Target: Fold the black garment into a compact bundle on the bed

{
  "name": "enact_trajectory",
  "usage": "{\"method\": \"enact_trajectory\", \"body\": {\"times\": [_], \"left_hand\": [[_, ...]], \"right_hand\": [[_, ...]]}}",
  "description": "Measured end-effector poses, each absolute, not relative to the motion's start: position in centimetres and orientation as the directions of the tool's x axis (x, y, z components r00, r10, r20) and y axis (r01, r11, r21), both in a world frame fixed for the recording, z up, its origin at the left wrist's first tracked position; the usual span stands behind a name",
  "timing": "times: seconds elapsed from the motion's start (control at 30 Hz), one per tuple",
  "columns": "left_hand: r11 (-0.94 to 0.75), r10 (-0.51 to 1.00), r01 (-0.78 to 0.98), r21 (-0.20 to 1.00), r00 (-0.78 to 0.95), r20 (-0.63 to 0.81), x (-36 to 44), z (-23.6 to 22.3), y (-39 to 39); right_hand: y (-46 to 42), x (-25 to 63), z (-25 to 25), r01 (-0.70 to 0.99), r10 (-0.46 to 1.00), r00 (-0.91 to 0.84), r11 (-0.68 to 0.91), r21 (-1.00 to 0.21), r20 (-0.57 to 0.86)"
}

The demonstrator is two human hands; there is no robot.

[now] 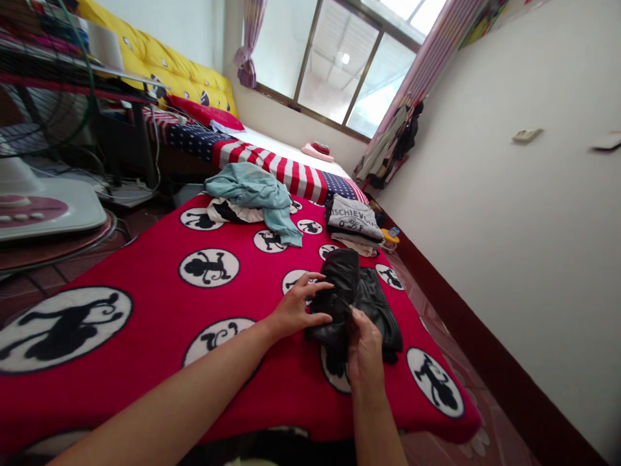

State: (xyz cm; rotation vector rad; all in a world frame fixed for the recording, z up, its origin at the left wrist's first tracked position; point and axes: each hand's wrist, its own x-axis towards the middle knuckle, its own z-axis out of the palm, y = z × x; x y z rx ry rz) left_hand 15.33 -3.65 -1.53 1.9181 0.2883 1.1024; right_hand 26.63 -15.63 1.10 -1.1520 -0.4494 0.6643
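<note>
A shiny black leather-look garment (378,310) lies partly folded on the red blanket (150,304), its right part flat and its left part bunched up. My left hand (295,308) rests against the left side of the bunched part, fingers spread and thumb apart. On the near side, my right hand (365,343) is closed, with thumb and fingers pinching an edge of the garment. Whether it is a jacket or trousers I cannot tell.
Beyond the garment sits a stack of folded clothes with a grey printed shirt (355,217) on top. A loose light-blue garment (252,188) lies at the far left of the blanket. A white wall (514,213) runs along the right; a fan base (43,204) stands left.
</note>
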Motion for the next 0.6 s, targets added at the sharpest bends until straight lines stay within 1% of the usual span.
{"method": "enact_trajectory", "body": {"times": [0.03, 0.1, 0.17, 0.2, 0.23, 0.27, 0.37, 0.43, 0.53, 0.6], "left_hand": [[-0.574, 0.58, -0.201, 0.794, 0.584, 0.567, 15.3, -1.5, -3.6], [-0.531, 0.604, -0.19, 0.826, 0.6, 0.525, 15.1, -1.5, -3.6], [-0.475, 0.62, -0.203, 0.856, 0.614, 0.489, 15.0, -1.5, -3.4], [-0.452, 0.624, -0.219, 0.865, 0.616, 0.482, 15.0, -1.5, -3.4], [-0.435, 0.627, -0.235, 0.869, 0.614, 0.48, 14.9, -1.5, -3.3], [-0.424, 0.628, -0.25, 0.87, 0.611, 0.482, 14.9, -1.5, -3.3], [-0.413, 0.627, -0.264, 0.872, 0.612, 0.482, 14.9, -1.4, -3.3], [-0.414, 0.626, -0.252, 0.875, 0.619, 0.475, 14.9, -1.2, -3.5], [-0.425, 0.624, -0.237, 0.874, 0.622, 0.472, 14.7, -0.9, -3.8], [-0.426, 0.625, -0.236, 0.873, 0.621, 0.473, 14.7, -0.9, -3.9]], "right_hand": [[-15.8, 26.4, 1.1, -0.189, 0.674, 0.739, 0.229, -0.955, 0.015], [-16.1, 26.0, 1.0, 0.006, 0.654, 0.745, 0.19, -0.982, 0.131], [-16.2, 25.8, 1.0, 0.2, 0.633, 0.723, 0.191, -0.961, 0.277], [-16.2, 25.8, 0.9, 0.245, 0.613, 0.723, 0.204, -0.948, 0.319], [-16.1, 25.9, 0.9, 0.244, 0.587, 0.742, 0.216, -0.945, 0.325], [-15.8, 26.0, 0.9, 0.211, 0.56, 0.773, 0.218, -0.953, 0.299], [-14.8, 26.8, 1.2, 0.105, 0.532, 0.829, 0.154, -0.982, 0.172], [-14.1, 27.2, 1.6, 0.13, 0.563, 0.812, 0.08, -0.988, 0.153], [-13.5, 27.2, 2.1, 0.241, 0.631, 0.756, -0.021, -0.97, 0.174], [-13.6, 27.1, 2.3, 0.28, 0.669, 0.721, -0.044, -0.959, 0.18]]}}
